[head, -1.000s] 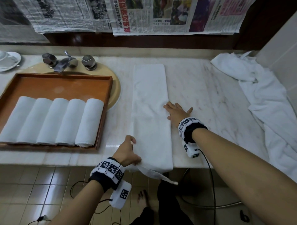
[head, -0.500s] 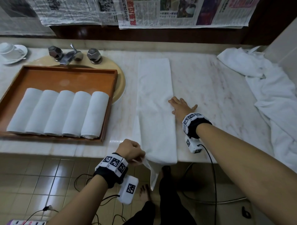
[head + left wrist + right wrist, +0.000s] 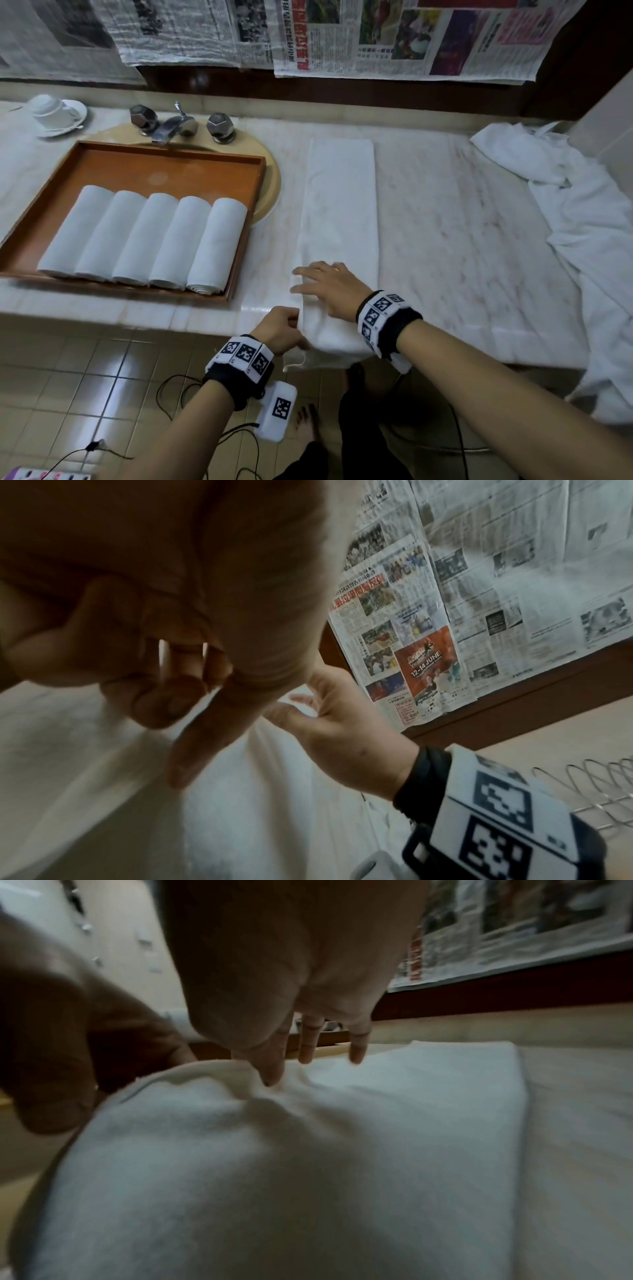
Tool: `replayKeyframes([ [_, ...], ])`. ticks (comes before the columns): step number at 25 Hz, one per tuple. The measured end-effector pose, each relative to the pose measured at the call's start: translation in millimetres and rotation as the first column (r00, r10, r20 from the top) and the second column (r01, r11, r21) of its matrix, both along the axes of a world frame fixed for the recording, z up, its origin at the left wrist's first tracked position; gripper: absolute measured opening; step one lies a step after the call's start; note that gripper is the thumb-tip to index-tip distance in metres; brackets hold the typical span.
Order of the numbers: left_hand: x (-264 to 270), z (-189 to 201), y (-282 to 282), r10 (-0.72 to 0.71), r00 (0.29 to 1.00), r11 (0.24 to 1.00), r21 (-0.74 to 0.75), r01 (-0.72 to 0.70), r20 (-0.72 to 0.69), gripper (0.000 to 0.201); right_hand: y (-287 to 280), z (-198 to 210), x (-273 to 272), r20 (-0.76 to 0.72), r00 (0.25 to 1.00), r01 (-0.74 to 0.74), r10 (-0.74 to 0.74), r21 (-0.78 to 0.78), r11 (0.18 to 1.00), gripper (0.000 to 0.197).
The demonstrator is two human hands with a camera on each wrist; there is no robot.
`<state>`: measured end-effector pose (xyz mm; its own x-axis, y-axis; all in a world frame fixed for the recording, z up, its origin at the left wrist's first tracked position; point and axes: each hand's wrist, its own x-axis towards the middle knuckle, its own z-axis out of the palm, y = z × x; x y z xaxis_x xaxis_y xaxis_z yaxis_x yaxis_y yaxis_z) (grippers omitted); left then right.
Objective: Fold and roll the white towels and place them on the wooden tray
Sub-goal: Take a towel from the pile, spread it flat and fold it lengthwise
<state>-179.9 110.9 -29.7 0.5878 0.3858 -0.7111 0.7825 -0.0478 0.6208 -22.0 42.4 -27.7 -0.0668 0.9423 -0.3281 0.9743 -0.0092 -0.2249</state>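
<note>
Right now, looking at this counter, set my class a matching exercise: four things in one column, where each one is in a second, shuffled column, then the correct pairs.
Things
1. rolled towels
2. folded towel
3. cup
4. crumpled white cloth

Places
A. tipped on a saucer at the counter's far left
B. heaped at the counter's right end
C. side by side in the wooden tray
D. laid out long on the marble, its near end under the right hand

Pairs: 1-C, 2-D, 3-A, 4-B
</note>
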Motion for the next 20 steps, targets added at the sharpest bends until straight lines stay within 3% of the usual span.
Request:
replayKeyframes([
  [2, -3, 2, 2, -0.015, 1.0, 1.0, 0.011, 0.015, -0.009, 0.021, 11, 1, -9, 0.139, 0.983, -0.111, 0.12, -0.065, 0.992, 0.051],
  [5, -5, 1, 1, 0.027, 0.998, 0.998, 0.058, -0.024, -0.05, 0.02, 26, 3, -14, 0.234, 0.96, -0.135, 0.157, -0.107, 0.985, 0.029],
  [8, -5, -2, -9, 0.05, 0.993, 0.97, 0.242, -0.023, -0.106, 0.047, 40, 6, -11, 0.255, 0.953, -0.132, 0.165, -0.142, 0.981, 0.024],
  [10, -4, -4, -14, 0.043, 0.992, 0.954, 0.298, -0.004, -0.122, 0.039, 46, 10, -10, 0.25, 0.953, -0.132, 0.171, -0.167, 0.977, 0.025],
  [13, -10, -5, -17, 0.059, 0.993, 0.956, 0.293, -0.027, -0.099, 0.016, 48, 9, -10, 0.273, 0.945, -0.136, 0.179, -0.167, 0.976, 0.024],
  [16, -18, -8, -16, 0.088, 0.993, 0.954, 0.292, -0.062, -0.077, 0.019, 44, 8, -10, 0.28, 0.946, -0.125, 0.161, -0.145, 0.982, 0.024],
  [20, -25, -16, -10, 0.22, 0.975, 0.96, 0.175, -0.218, 0.007, 0.033, 47, 9, -11, 0.298, 0.939, -0.13, 0.171, -0.152, 0.98, 0.027],
])
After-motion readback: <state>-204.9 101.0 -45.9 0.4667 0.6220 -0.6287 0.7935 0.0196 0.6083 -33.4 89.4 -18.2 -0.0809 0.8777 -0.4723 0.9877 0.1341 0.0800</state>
